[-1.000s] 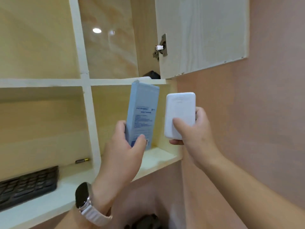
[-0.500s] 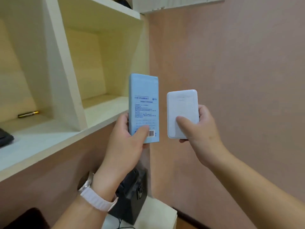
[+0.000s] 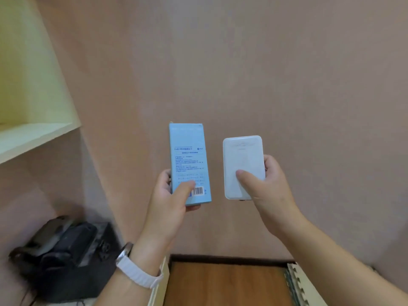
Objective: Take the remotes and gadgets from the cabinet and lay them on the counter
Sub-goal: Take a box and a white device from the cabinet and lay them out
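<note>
My left hand (image 3: 170, 202) grips a tall light-blue box (image 3: 188, 155) by its lower end, thumb across the front beside the barcode. The box stands upright with printed text facing me. My right hand (image 3: 268, 188) holds a white rounded power bank (image 3: 241, 155), thumb pressed on its face, fingers wrapped behind. Both items hang side by side in the air in front of a pink wall, a small gap between them. The cabinet (image 3: 33, 129) shows only as a pale shelf corner at the upper left.
A black device (image 3: 66, 255) with straps sits on a low surface at the lower left. Below my hands lies a brown wooden floor (image 3: 225, 283) with a dark skirting strip. A pale ridged object (image 3: 302, 286) is at the lower right. A white watch strap wraps my left wrist.
The view has swung down and to the right, away from the cabinet shelves. Both hands have come lower with the box and power bank still held; the keyboard and battery have left the view.
</note>
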Demonstrator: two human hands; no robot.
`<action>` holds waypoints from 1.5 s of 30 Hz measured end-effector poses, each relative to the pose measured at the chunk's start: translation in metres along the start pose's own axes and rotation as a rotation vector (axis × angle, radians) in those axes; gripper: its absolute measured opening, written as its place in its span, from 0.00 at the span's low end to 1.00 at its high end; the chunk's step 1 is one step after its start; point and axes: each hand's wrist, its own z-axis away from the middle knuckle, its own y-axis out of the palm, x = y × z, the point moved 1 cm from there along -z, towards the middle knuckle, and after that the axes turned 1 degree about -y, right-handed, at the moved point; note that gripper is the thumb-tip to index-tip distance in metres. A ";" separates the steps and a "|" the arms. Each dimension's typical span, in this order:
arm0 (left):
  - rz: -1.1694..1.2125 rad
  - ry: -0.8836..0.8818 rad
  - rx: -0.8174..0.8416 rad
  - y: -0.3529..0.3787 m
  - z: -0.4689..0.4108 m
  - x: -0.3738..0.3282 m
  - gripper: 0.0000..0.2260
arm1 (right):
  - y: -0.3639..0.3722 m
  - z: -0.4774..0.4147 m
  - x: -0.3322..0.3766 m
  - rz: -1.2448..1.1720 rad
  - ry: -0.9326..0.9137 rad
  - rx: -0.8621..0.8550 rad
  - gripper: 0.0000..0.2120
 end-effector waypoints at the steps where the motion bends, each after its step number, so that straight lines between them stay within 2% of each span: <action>1: 0.009 -0.012 0.034 0.022 0.007 0.003 0.07 | -0.024 0.006 0.000 0.006 0.006 -0.033 0.11; 12: 0.037 -0.054 0.415 0.287 0.123 0.008 0.07 | -0.305 0.096 0.022 0.099 0.060 -0.398 0.10; 20: 0.021 -0.091 0.692 0.438 0.225 0.015 0.07 | -0.465 0.181 0.038 0.077 0.069 -0.662 0.13; 24: 0.052 -0.150 0.841 0.496 0.265 0.013 0.07 | -0.522 0.221 0.045 0.099 0.060 -0.801 0.13; 29: -0.001 -0.114 1.000 0.561 0.297 0.026 0.07 | -0.574 0.259 0.047 0.070 0.068 -0.954 0.12; 34: 0.008 -0.191 1.152 0.632 0.324 0.052 0.07 | -0.626 0.284 0.037 0.181 0.116 -1.136 0.12; 39: 0.009 -0.243 1.287 0.713 0.336 0.085 0.08 | -0.684 0.287 0.025 0.272 0.191 -1.296 0.13; 45: 0.033 -0.359 1.361 0.806 0.317 0.117 0.08 | -0.748 0.266 0.019 0.338 0.291 -1.441 0.12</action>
